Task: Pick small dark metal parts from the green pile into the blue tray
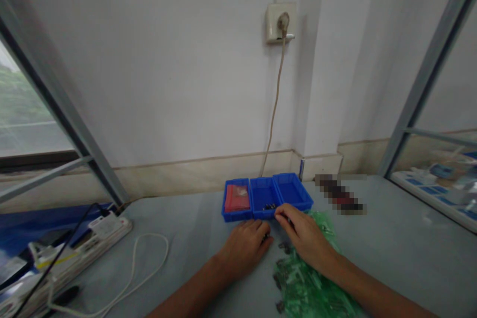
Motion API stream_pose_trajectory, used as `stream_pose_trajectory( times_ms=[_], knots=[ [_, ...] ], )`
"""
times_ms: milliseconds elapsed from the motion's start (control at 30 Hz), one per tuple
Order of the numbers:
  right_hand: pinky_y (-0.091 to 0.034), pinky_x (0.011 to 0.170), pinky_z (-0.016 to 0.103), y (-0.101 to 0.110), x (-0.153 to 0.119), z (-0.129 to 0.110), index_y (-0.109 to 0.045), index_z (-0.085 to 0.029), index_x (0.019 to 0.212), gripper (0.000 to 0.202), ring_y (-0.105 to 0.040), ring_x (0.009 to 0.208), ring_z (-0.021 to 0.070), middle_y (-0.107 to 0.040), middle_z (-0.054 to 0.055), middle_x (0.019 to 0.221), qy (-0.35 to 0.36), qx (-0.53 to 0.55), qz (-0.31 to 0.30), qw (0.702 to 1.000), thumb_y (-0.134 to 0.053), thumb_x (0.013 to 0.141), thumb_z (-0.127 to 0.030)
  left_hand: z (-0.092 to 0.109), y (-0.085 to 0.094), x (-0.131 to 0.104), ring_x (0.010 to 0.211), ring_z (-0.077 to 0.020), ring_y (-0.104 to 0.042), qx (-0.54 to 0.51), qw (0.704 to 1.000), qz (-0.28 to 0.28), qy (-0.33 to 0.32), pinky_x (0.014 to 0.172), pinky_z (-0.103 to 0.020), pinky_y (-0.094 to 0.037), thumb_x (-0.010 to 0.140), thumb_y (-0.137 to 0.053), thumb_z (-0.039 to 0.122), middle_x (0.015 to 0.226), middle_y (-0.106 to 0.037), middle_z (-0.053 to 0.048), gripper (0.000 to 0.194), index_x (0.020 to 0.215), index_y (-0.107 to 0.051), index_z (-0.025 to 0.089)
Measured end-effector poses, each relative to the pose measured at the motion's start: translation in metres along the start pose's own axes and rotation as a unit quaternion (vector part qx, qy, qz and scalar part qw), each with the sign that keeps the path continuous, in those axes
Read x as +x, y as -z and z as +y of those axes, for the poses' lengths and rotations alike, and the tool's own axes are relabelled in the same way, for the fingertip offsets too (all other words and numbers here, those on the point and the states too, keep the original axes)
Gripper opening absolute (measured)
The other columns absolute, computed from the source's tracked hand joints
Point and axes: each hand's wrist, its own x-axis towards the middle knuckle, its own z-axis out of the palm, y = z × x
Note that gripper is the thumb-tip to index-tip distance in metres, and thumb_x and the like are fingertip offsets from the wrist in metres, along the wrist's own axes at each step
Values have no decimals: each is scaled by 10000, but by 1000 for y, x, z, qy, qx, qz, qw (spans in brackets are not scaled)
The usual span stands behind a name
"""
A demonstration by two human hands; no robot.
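Observation:
My left hand (246,244) rests low over the table, fingers curled round a small dark metal part (266,236) that shows beside the thumb. My right hand (303,232) is at the front edge of the middle blue bin, thumb and forefinger pinched together. Whatever is in that pinch, if anything, is too small to make out. Inside the middle blue bin (263,190) lie several small dark parts (269,206). Under my right forearm spreads a green plastic bag (309,285) of similar metal parts, several of them loose along its left edge.
The left blue bin (231,217) holds red plastic bags (237,198); the right blue bin (292,190) adjoins the middle one. A white cable (167,248) loops near a power strip (112,238) on the left. A blurred-out item (341,196) lies at back right, before a frame post (421,74).

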Motion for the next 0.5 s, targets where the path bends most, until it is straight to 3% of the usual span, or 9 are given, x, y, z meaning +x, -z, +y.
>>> stream_pose_trajectory(
  times_ms=[500],
  knots=[
    [-471,795,328,-1,-1,2,-616,-237,995,182,-662,866,213,-696,31,930,0,-8,-22,1000,-451,1060,-280,0,1,1,959,-241,-644,10,1000,-10,4,848,-348,-495,1030,-572,267,1027,-669,-49,74,1060,-567,200]
  ],
)
